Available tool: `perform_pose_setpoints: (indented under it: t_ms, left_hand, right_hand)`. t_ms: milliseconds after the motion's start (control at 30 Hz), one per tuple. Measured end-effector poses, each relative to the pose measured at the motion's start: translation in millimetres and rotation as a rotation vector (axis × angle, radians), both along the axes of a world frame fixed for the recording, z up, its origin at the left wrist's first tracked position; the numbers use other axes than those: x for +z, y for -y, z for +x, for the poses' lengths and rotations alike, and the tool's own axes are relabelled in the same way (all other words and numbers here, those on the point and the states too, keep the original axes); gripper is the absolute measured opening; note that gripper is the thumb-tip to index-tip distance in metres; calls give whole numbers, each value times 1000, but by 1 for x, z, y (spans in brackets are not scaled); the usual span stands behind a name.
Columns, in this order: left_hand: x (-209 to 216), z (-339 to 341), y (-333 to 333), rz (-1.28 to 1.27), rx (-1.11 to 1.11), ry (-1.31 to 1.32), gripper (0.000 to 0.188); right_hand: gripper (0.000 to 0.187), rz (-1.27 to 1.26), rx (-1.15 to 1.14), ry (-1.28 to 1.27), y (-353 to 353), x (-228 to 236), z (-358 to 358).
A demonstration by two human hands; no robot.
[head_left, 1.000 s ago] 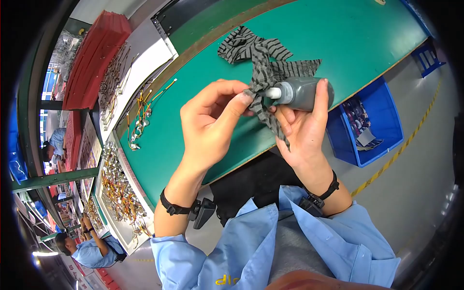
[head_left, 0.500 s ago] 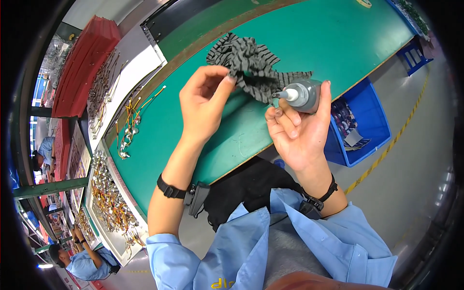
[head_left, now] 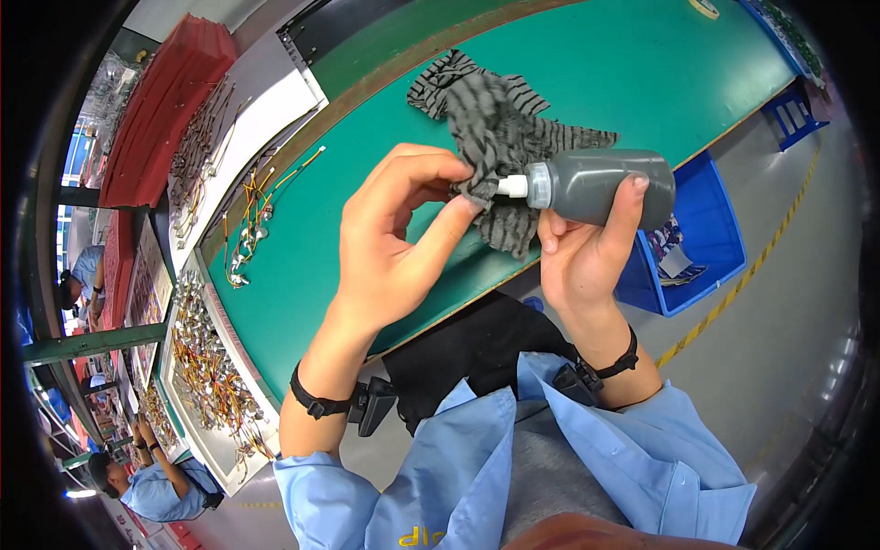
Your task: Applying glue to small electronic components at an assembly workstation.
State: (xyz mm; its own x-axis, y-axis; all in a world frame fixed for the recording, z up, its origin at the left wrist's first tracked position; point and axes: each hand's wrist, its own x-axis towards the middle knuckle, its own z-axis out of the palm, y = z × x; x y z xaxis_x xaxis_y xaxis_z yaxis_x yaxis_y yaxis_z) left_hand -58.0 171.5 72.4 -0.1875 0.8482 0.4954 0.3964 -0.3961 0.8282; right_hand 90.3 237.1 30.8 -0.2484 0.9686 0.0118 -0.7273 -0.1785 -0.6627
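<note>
My left hand (head_left: pixel 403 225) pinches a fold of a grey, black-striped cloth (head_left: pixel 500 115), which is bunched up over the green table. In my right hand (head_left: pixel 591 247) lies a dark grey squeeze bottle (head_left: pixel 610 186), tipped on its side, with a clear collar and a white nozzle. That nozzle (head_left: pixel 513 186) points left and meets the cloth at my left fingertips; its very tip is hidden there. Part of the cloth hangs below the nozzle, toward the near table edge.
Wire harnesses (head_left: pixel 252 220) lie on the green table (head_left: pixel 660 64) at left. A white tray (head_left: pixel 266 431) heaped with wired parts stands at lower left. A blue bin (head_left: pixel 733 238) holding cloth sits on the floor at right. Another person (head_left: pixel 170 490) works at far lower left.
The bottle has turned from pointing toward me to lying sideways, and its nozzle now meets the cloth. My left hand has moved right, drawing the cloth fold to it.
</note>
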Motion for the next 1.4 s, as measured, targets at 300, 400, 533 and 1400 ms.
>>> perform_pose_setpoints:
  t_ms: [300, 400, 533, 1400]
  left_hand:
    - [-1, -13, -1, 201, 37, -621, 16]
    - [-2, -16, 7, 168, -26, -585, 13]
    - [-6, -16, 12, 90, -86, -423, 10]
    - [34, -38, 18, 306, -69, -938, 17]
  right_hand:
    - [51, 138, 83, -50, 7, 0, 1]
    - [58, 139, 138, -72, 9, -8, 2]
    - [68, 106, 135, -71, 13, -7, 0]
    - [63, -179, 248, -162, -15, 9, 26]
